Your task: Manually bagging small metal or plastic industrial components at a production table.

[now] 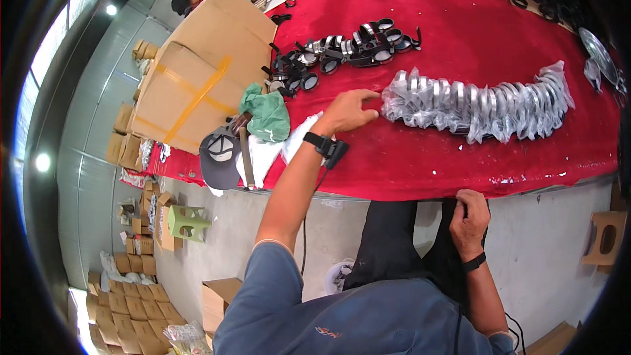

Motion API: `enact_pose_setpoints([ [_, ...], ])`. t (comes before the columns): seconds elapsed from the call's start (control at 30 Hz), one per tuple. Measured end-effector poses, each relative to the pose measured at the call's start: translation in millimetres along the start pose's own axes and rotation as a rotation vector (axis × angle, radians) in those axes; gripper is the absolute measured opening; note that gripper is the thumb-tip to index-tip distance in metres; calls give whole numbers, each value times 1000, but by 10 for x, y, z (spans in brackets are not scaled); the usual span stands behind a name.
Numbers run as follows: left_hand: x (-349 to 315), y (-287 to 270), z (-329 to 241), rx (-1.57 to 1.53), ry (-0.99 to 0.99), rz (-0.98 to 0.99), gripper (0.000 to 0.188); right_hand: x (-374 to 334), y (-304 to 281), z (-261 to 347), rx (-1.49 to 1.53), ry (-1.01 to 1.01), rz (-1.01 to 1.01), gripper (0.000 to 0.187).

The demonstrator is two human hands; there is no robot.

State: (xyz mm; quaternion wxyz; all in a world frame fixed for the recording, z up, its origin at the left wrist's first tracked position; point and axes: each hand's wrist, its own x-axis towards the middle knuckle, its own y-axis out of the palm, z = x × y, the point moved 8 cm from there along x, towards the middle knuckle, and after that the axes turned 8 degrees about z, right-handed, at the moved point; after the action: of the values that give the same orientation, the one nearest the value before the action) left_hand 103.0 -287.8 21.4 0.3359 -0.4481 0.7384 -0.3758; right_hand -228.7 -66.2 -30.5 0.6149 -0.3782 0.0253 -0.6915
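Note:
My left hand (351,112) reaches over the red cloth. Its thumb and index finger are apart, holding nothing, with the tips close to the left end of a curved row of round metal rings (483,102) in clear plastic wrapping; whether they touch it I cannot tell. Down at the near table edge is my right hand (469,217), its fingers curled against the cloth's border. What is in those fingers, if anything, is hidden. Farther back lies a cluster of black and silver round clamp-like parts (355,46), unwrapped.
A large cardboard box (204,66) stands at the left of the table. Near it lie a green plastic bag (266,113), a grey cap (219,161) and a hammer-like tool (246,158). Plastic-wrapped discs (601,59) lie far right. A green stool (188,223) stands on the floor.

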Motion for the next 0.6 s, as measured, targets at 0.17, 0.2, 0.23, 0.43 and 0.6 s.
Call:
enact_pose_setpoints([
  [0.17,-195,-768,1048,336,-245,-367,45,30,-40,0,-21,-13,-4,21],
  [0.2,-82,-792,1170,343,-319,-345,43,-5,-61,-43,-36,-2,-4,22],
  [0.23,-87,-884,1397,399,-325,-427,39,16,-52,-45,-31,-9,-5,22],
  [0.43,166,-732,2133,486,-362,-232,26,45,-20,30,-57,3,-23,23],
  [0.6,-70,-876,2103,539,-383,-509,24,33,94,66,-8,-18,-5,23],
])
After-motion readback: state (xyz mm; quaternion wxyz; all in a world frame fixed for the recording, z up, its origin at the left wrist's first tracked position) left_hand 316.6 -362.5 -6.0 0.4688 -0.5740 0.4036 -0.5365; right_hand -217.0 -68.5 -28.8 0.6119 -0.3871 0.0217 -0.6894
